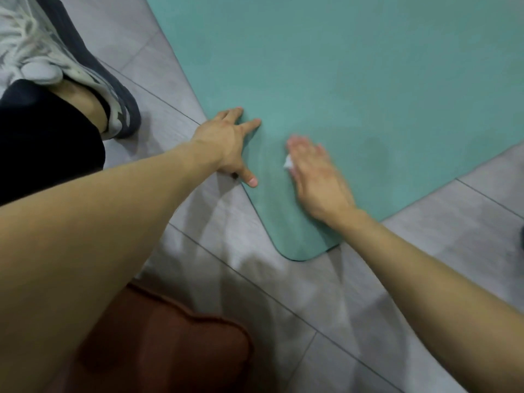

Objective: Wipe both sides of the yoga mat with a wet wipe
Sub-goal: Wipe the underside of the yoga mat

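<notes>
Head view: one teal yoga mat (340, 80) lies flat on the grey floor (312, 321), long axis running from its rounded corner at 6 o'clock towards 1 o'clock. Two hands: left hand (226, 143) presses its edge, fingers spread; right hand (314, 171), blurred, flat on one white wet wipe (288, 162). One shoe (85, 75) at 10 o'clock

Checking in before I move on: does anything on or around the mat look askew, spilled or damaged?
Nothing stands out. The yoga mat lies flat on the floor, its corner uncurled. The left hand presses its edge, and the right hand presses the wet wipe flat. A darker patch beside that hand may be dampness.
</notes>
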Tool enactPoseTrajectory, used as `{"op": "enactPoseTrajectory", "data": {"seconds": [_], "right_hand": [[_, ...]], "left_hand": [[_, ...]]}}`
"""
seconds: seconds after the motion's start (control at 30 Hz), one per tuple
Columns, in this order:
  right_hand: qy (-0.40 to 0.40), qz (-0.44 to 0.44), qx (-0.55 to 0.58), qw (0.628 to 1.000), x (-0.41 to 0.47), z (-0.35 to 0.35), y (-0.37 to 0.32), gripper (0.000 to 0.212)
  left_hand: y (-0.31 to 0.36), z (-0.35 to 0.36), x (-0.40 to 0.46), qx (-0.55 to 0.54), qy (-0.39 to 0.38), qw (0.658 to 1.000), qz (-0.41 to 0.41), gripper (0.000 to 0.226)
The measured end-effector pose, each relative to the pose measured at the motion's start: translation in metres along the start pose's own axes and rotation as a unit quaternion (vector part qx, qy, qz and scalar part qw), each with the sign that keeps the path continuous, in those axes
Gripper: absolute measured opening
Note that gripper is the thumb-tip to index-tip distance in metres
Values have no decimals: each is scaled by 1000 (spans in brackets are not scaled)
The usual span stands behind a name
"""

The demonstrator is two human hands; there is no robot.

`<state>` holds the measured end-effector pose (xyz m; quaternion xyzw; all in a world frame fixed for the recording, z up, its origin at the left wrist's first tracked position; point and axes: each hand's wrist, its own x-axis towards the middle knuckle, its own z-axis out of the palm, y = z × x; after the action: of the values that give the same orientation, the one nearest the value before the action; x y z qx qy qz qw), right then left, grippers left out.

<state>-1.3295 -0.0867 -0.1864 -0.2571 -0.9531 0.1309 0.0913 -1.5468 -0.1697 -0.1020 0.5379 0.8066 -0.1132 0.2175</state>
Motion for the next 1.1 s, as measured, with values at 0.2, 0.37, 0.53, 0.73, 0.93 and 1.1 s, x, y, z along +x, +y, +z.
{"op": "enactPoseTrajectory", "data": {"seconds": [0.2, 0.37, 0.53, 0.73, 0.93, 1.1], "right_hand": [[-100, -248, 67, 961, -40, 19, -62, 53], [27, 86, 83, 992, -8, 13, -40, 52], [-66, -192, 57, 978, -12, 11, -32, 52], [-84, -132, 86, 984, -22, 13, -49, 53], [21, 182, 12, 983, 13, -13, 22, 56], [-108, -217, 30, 970, -12, 7, -49, 55]], "left_hand": [[-20, -8, 8, -9, -13, 1000, 25, 109], [-18, -7, 6, -9, -3, 1000, 13, 100], [-15, -6, 7, -13, 3, 1000, 7, 100], [-18, -4, 8, -10, 9, 1000, 6, 100], [-21, 2, 13, -21, 6, 1000, 5, 100], [-25, 4, 16, -43, 6, 999, 11, 97]]}}
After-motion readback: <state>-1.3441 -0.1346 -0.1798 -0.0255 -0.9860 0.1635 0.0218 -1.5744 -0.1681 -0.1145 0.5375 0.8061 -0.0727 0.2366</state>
